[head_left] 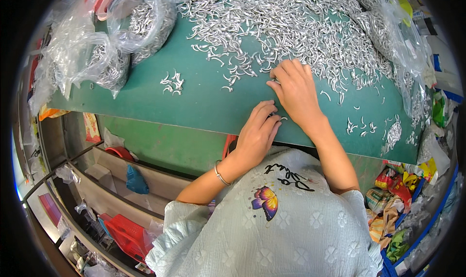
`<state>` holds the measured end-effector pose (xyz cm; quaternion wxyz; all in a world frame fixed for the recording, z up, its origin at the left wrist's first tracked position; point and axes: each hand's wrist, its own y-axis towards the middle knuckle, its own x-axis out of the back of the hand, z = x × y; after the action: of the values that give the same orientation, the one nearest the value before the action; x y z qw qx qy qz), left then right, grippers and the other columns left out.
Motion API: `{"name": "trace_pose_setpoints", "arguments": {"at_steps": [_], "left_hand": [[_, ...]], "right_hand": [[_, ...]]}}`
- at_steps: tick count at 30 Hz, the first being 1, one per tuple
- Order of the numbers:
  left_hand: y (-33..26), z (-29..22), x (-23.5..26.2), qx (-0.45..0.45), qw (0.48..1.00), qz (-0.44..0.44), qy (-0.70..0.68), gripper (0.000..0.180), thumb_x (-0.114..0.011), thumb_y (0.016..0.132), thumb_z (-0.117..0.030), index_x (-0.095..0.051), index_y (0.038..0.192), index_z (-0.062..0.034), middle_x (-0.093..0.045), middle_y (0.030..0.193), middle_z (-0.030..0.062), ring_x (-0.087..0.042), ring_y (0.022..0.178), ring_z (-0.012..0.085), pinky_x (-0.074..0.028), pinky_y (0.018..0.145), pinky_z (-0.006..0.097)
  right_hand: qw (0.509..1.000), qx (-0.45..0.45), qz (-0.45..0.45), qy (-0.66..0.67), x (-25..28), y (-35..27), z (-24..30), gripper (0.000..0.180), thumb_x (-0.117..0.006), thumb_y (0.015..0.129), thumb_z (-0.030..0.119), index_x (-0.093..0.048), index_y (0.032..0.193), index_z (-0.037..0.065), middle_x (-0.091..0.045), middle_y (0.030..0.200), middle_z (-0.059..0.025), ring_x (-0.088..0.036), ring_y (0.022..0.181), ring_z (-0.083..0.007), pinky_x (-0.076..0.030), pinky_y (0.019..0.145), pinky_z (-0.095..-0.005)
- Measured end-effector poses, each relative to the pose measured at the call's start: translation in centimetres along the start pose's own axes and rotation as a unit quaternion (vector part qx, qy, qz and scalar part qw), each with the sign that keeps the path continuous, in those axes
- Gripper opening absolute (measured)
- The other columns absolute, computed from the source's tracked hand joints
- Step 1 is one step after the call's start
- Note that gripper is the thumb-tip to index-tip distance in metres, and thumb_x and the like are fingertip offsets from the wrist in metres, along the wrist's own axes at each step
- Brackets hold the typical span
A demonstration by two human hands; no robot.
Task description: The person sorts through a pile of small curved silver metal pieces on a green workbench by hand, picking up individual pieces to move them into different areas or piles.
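Note:
A large pile of small, curved silver metal pieces spreads over the green tabletop. At its near edge is my right hand, fingertips bent down against the loose pieces and thumb apart from the forefinger. I cannot make out anything held in it. Closer to the table's front edge, my left hand has its fingers curled over a few curved metal pieces that peek out by the fingertips. A bracelet circles my left wrist.
Clear plastic bags of the same pieces stand at the far left; another bag lies at the right. Small groups of pieces sit left and right on the table. Below left is a shelf with a red basket.

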<state>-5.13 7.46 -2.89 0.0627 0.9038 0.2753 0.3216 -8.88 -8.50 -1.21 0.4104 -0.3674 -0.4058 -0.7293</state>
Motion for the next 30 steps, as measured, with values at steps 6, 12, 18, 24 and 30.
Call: {"name": "trace_pose_setpoints", "arguments": {"at_steps": [6,12,18,24,30], "left_hand": [[-0.5,0.1,0.1,0.01,1.0,-0.022,-0.01,0.023,-0.07,0.077,0.007,-0.06,0.098,0.0023,-0.056,0.111,0.0165,-0.055,0.114,0.0366,-0.047,0.093,0.044],[-0.4,0.3,0.8,0.045,0.993,-0.107,0.026,0.027,-0.063,0.078,0.012,-0.06,0.101,-0.0011,-0.055,0.113,0.0157,-0.053,0.113,0.0366,-0.043,0.095,0.044],[0.3,-0.1,1.5,0.07,0.986,-0.109,0.107,0.027,-0.062,0.08,0.008,-0.063,0.104,-0.0051,-0.055,0.115,0.0132,-0.052,0.112,0.0312,-0.036,0.097,0.04],[0.6,2.0,3.5,0.103,0.969,-0.124,0.187,0.029,-0.062,0.084,0.003,-0.064,0.11,-0.0089,-0.054,0.122,0.0091,-0.05,0.115,0.0287,-0.031,0.098,0.04],[2.6,3.4,3.9,0.119,0.956,-0.135,0.23,0.029,-0.066,0.085,-0.006,-0.059,0.113,-0.0069,-0.053,0.115,0.0102,-0.049,0.109,0.0294,-0.032,0.091,0.043]], "right_hand": [[0.998,-0.028,-0.03,0.038,1.9,-1.5,0.0,0.012,-0.072,0.077,0.009,-0.064,0.085,0.007,-0.055,0.091,-0.0053,-0.051,0.092,-0.0254,-0.036,0.08,-0.0381],[0.976,0.011,0.145,0.164,2.7,-2.3,-0.4,0.012,-0.072,0.077,0.01,-0.064,0.086,0.007,-0.056,0.09,-0.0052,-0.052,0.091,-0.025,-0.037,0.078,-0.0379],[0.998,0.06,0.004,0.016,-1.1,1.8,0.6,0.01,-0.07,0.078,0.009,-0.062,0.083,0.005,-0.054,0.088,-0.0072,-0.052,0.091,-0.0251,-0.039,0.077,-0.0371],[0.992,0.023,0.11,0.065,2.2,-1.1,0.8,0.009,-0.069,0.079,0.006,-0.062,0.084,0.004,-0.053,0.085,-0.0067,-0.051,0.088,-0.0265,-0.04,0.078,-0.0379],[0.993,0.033,0.016,0.111,2.0,1.4,0.2,0.012,-0.07,0.078,0.009,-0.064,0.087,0.003,-0.053,0.086,-0.0071,-0.051,0.091,-0.0261,-0.041,0.081,-0.0397]]}}
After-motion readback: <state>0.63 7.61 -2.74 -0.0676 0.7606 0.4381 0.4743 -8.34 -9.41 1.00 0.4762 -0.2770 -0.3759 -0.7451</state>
